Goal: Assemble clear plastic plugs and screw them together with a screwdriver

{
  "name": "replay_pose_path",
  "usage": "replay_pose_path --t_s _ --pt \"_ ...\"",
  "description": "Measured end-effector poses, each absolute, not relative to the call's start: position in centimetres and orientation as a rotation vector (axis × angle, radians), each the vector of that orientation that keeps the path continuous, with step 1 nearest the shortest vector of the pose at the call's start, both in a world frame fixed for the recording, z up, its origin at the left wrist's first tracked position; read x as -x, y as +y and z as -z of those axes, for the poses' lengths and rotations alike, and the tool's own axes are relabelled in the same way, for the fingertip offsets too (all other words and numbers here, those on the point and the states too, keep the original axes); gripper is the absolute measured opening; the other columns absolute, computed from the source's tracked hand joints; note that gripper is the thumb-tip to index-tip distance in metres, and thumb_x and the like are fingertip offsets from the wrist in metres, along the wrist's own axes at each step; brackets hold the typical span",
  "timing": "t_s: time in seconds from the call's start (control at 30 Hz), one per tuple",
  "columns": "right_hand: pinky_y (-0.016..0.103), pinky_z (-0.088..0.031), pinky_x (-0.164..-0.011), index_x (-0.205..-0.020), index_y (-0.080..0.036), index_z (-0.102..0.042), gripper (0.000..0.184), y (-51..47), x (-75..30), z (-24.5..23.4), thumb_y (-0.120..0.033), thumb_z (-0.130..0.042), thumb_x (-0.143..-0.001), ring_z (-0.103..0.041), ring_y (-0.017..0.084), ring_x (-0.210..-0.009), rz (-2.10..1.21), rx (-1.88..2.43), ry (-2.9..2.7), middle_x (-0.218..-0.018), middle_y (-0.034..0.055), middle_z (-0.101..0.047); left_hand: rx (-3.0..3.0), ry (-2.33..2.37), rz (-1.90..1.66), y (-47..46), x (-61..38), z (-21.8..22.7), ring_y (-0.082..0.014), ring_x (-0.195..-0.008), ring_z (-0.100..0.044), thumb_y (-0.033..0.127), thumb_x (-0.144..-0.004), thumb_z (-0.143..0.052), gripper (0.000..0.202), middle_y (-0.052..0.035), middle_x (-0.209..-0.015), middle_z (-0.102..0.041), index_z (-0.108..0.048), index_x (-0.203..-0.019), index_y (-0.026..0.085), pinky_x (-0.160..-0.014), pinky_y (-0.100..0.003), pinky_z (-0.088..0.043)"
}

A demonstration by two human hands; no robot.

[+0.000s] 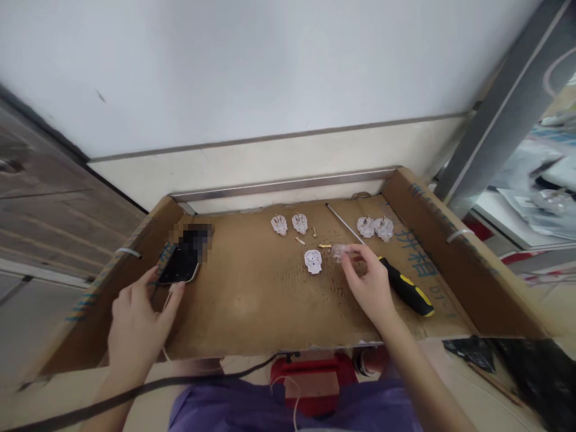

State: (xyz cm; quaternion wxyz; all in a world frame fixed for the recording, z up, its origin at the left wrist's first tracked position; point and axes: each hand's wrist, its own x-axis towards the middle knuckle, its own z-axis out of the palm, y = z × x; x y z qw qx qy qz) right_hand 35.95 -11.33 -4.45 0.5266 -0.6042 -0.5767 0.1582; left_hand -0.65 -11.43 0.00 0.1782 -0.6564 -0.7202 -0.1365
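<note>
My left hand point(137, 318) grips the near end of a black phone point(180, 264) that leans on the left side of the cardboard tray point(252, 300). My right hand point(369, 282) pinches a small clear plastic plug part point(341, 251) just above the tray's middle. A white plug face point(313, 261) lies right beside it, to the left. Small brass pieces point(324, 245) lie just behind. A screwdriver with a black and yellow handle point(409, 291) lies under and right of my right hand, its shaft point(344, 223) pointing to the back.
Two clear plug shells point(288, 224) sit at the back centre, two more point(375, 227) at the back right. Cardboard walls point(450, 252) flank the tray; a white wall stands behind. A black cable point(135, 393) and a red object point(310, 375) are below the near edge.
</note>
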Motion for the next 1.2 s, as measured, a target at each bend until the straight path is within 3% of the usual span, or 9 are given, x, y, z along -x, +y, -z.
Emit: replay_pose_path --t_s 0.07,0.4,0.63,0.87,1.0,1.2 --pt "0.025 -0.045 -0.075 -0.093 -0.018 -0.054 0.016 -11.4 -35.9 4.4 -0.030 -0.046 -0.086 -0.057 0.012 -0.080 -0.405 1.447 -1.370 -0.090 0.0035 -0.062 1.933 -2.046 0.355 -10.8 1.0 0.1 -0.0324 -0.106 -0.049 0.052 -0.083 -0.039 0.056 -0.0159 -0.110 -0.055 -0.046 -0.120 0.011 -0.091 -0.043 -0.041" --pt "0.022 -0.045 -0.071 -0.095 -0.019 -0.055 0.016 -11.4 -35.8 4.0 -0.028 -0.045 -0.086 -0.056 0.011 -0.076 -0.449 1.439 -1.391 -0.087 0.0021 -0.062 1.978 -1.922 0.322 -9.9 1.6 0.5 -0.0312 -0.109 -0.051 0.049 -0.082 -0.046 0.035 -0.0115 -0.116 -0.054 -0.058 -0.096 0.020 -0.090 -0.044 -0.043" --pt "0.022 -0.045 -0.070 -0.095 -0.018 -0.055 0.017 -11.5 -35.8 3.9 -0.028 -0.045 -0.086 -0.056 0.011 -0.076 -0.456 1.438 -1.390 -0.087 0.0026 -0.062 1.878 -1.967 0.376 -9.8 1.0 -0.2 -0.0320 -0.113 -0.049 0.050 -0.081 -0.047 0.048 -0.0154 -0.124 -0.051 -0.051 -0.113 0.015 -0.091 -0.044 -0.042" --pt "0.022 -0.046 -0.067 -0.095 -0.018 -0.056 0.018 -11.5 -35.8 3.9 -0.029 -0.045 -0.085 -0.057 0.012 -0.076 -0.474 1.438 -1.387 -0.086 0.0032 -0.062 1.988 -1.843 0.437 -9.5 1.7 0.3 -0.0275 -0.112 -0.051 0.046 -0.084 -0.044 0.031 -0.0094 -0.113 -0.058 -0.059 -0.088 0.020 -0.095 -0.042 -0.039" --pt "0.021 -0.045 -0.068 -0.095 -0.019 -0.055 0.016 -11.4 -35.8 3.9 -0.027 -0.045 -0.085 -0.057 0.011 -0.076 -0.477 1.433 -1.386 -0.087 0.0022 -0.062 2.010 -1.836 0.469 -9.4 1.6 0.3 -0.0267 -0.112 -0.051 0.046 -0.084 -0.044 0.032 -0.0102 -0.113 -0.058 -0.058 -0.093 0.019 -0.096 -0.042 -0.039" --pt "0.023 -0.046 -0.071 -0.096 -0.019 -0.054 0.017 -11.5 -35.8 4.0 -0.029 -0.045 -0.086 -0.058 0.012 -0.080 -0.491 1.430 -1.369 -0.090 0.0029 -0.063 1.944 -1.957 0.464 -9.1 0.8 0.0 -0.0321 -0.114 -0.048 0.052 -0.081 -0.044 0.049 -0.0188 -0.118 -0.054 -0.050 -0.107 0.011 -0.095 -0.045 -0.039"
